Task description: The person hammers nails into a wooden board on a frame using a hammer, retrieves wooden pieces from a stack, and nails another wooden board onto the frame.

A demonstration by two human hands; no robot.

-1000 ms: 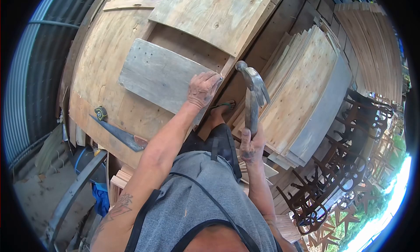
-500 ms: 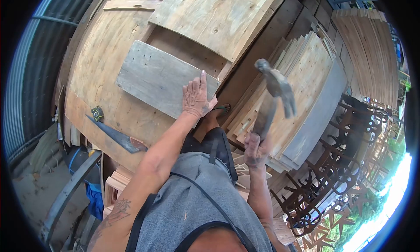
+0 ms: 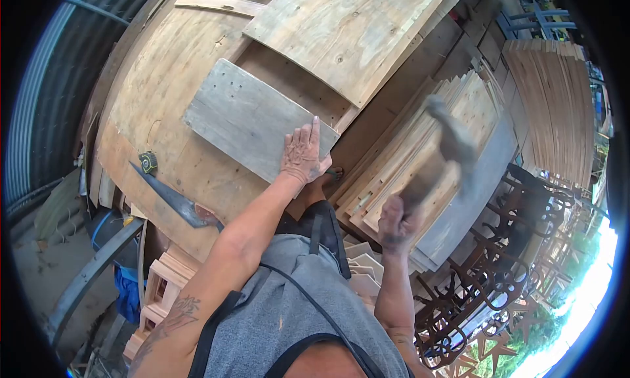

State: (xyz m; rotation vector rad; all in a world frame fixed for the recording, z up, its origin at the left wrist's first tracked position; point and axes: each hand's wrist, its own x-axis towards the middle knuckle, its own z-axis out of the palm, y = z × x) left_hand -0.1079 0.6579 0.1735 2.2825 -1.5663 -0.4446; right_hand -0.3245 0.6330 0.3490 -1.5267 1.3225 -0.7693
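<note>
My left hand (image 3: 303,156) lies flat over the right end of a grey weathered board (image 3: 239,119), its fingers stretched out and its thumb apart near the end edge. The board slants across an open-topped wooden frame and a plywood sheet (image 3: 197,161), and nail marks dot its left end. My right hand (image 3: 398,226) is closed round the handle of a claw hammer (image 3: 454,142), raised to the right of the board. Motion blurs the hammer's head. Whether a nail stands under my left fingers, I cannot make out.
A hand saw (image 3: 172,197) and a tape measure (image 3: 148,161) lie on the plywood at left. A plywood panel (image 3: 354,33) covers the frame's far part. Stacked boards (image 3: 426,155) stand right, with dark curved metal or wooden pieces (image 3: 505,253) beyond.
The hammer has swung outward to the right, away from the board, in my right hand. My left hand stays on the board; the whole view has shifted slightly.
</note>
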